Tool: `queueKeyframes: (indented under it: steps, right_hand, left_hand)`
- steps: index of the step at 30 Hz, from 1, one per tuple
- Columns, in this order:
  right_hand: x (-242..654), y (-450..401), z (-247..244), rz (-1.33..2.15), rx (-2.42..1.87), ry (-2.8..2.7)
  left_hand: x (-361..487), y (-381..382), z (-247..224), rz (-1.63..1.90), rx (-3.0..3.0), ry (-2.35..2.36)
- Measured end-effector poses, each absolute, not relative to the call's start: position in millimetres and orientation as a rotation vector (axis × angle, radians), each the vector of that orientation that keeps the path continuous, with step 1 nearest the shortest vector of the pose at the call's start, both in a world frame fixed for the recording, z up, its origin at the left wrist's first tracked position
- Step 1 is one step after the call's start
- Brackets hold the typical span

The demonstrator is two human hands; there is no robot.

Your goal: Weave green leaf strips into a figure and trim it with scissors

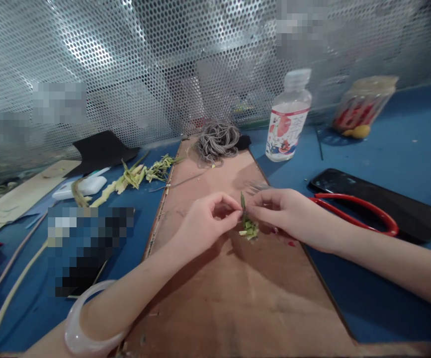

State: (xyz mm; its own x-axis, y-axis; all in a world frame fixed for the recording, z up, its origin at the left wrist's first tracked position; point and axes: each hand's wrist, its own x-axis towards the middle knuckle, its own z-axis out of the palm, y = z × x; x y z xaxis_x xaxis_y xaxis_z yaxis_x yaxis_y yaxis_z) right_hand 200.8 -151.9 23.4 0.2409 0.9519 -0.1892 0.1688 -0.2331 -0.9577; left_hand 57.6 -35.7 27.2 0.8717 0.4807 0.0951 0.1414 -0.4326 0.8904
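Over the wooden board [208, 278], both my hands meet fingertip to fingertip. My left hand [204, 219] pinches at a small bundle of green plant pieces [250, 230], thumb against forefinger. From the other side, my right hand [288, 214] closes its fingers on the same bundle. A pointed green tip sticks up between them, and pale cut ends hang below. The fingers hide the bundle's middle. A red-handled tool [364, 201] lies beyond my right wrist, partly hidden by it. Around my left forearm sits a pale bangle [74, 323].
Grey cord [217, 141] lies coiled at the board's far end. Right of it stand a labelled bottle [288, 119] and a clear jar [366, 107]. A black phone [387, 199] lies on the blue table. Plant scraps [135, 176] are at left, before a perforated metal screen [133, 64].
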Motion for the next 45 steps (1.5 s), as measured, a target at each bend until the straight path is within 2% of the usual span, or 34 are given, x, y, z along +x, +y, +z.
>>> queueKeyframes:
  steps: [3,7,10,14,45]
  right_hand:
    - [199.5,-152.4,25.5,0.957,-1.676,-1.199]
    - [197.6,-150.7,25.3,0.557,-1.733,-1.418]
    - [198.3,-149.3,20.8,0.267,-1.697,-1.561]
    - [200.4,-149.6,14.2,0.058,-1.614,-1.665]
    - [199.6,-150.9,18.3,0.002,-1.625,-1.686]
  left_hand:
    - [57.6,-35.6,27.6,0.417,1.979,0.458]
    - [58.0,-36.0,29.2,0.418,1.935,0.468]
    - [58.2,-36.0,31.3,0.407,1.918,0.48]
    - [58.1,-35.0,33.3,0.391,1.898,0.477]
    - [56.6,-34.0,29.7,0.42,1.868,0.469]
